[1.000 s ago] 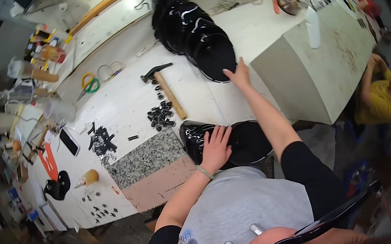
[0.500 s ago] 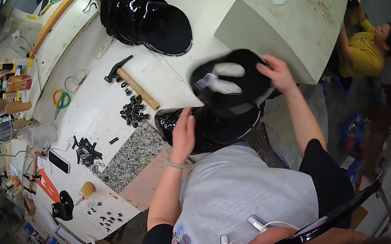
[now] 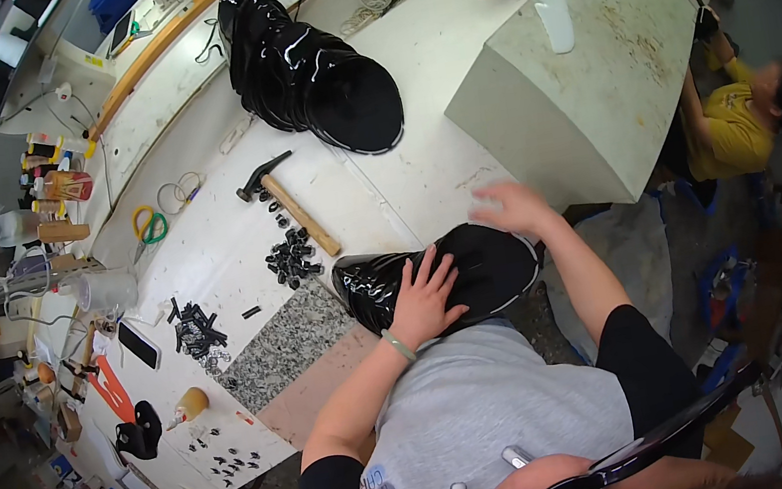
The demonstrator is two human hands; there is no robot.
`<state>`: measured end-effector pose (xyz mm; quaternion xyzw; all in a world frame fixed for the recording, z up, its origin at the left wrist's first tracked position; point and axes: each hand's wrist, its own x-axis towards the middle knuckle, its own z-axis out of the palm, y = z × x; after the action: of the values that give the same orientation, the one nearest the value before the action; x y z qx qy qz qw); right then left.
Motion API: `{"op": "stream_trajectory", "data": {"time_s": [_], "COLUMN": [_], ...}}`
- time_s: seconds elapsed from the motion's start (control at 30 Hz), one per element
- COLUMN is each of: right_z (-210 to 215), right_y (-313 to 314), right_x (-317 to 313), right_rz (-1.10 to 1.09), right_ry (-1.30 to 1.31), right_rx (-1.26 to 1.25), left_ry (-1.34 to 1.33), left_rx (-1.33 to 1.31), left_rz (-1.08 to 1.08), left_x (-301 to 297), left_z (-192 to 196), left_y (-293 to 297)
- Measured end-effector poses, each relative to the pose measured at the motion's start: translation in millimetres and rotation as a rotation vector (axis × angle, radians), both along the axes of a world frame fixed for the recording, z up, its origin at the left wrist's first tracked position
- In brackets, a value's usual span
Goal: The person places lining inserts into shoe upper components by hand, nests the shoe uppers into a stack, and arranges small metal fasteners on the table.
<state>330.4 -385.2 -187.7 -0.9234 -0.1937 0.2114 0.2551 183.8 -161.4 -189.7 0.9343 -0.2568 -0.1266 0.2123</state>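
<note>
Close to my body lies a stack of glossy black oval pieces [image 3: 497,274], with a flat, dull black face on top at its right end. My left hand [image 3: 425,300] rests on the stack with its fingers spread. At the far right edge of the oval face, my right hand [image 3: 511,209] is open, its fingers stretched out and slightly blurred. Nothing shows in its grasp. A second stack of glossy black pieces [image 3: 351,99] lies farther back on the table.
Left of the near stack are a hammer [image 3: 306,219], small black parts [image 3: 292,259] and a speckled stone slab [image 3: 290,346]. Scissors [image 3: 148,228], a phone [image 3: 138,345] and a glue bottle [image 3: 191,405] lie farther left. A large pale box [image 3: 578,75] stands right; beyond it is a person in yellow [image 3: 730,133].
The black piece with two white shapes that my right hand held is no longer in it. My left hand has come down onto the stack. My right hand has moved left and away.
</note>
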Motion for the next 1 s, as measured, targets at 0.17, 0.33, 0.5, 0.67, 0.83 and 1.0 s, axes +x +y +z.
{"op": "stream_trajectory", "data": {"time_s": [0.17, 0.33, 0.5, 0.67, 0.83, 1.0], "right_z": [-77, -106, -74, -26, -26, 18], "right_y": [95, 175, 155, 70, -27, -52], "right_x": [106, 126, 112, 68, 22, -20], "right_rz": [-0.250, -0.485, -0.753, -0.644, -0.553, -0.608], "right_ry": [-0.178, -0.286, -0.027, -0.089, 0.071, 0.115], "right_rx": [0.003, -0.243, 0.344, 0.973, 0.690, 1.120], "left_ry": [0.013, 0.047, 0.045, 0.112, 0.170, 0.206], "left_rx": [-0.021, -0.036, -0.066, -0.440, -0.563, -0.730], "left_rz": [0.004, 0.006, 0.005, 0.139, 0.366, 0.667], "left_x": [7, 8, 9, 12, 7, 12], "left_z": [4, 5, 6, 6, -2, -3], "left_y": [-9, -4, -6, 8, 17, 16]}}
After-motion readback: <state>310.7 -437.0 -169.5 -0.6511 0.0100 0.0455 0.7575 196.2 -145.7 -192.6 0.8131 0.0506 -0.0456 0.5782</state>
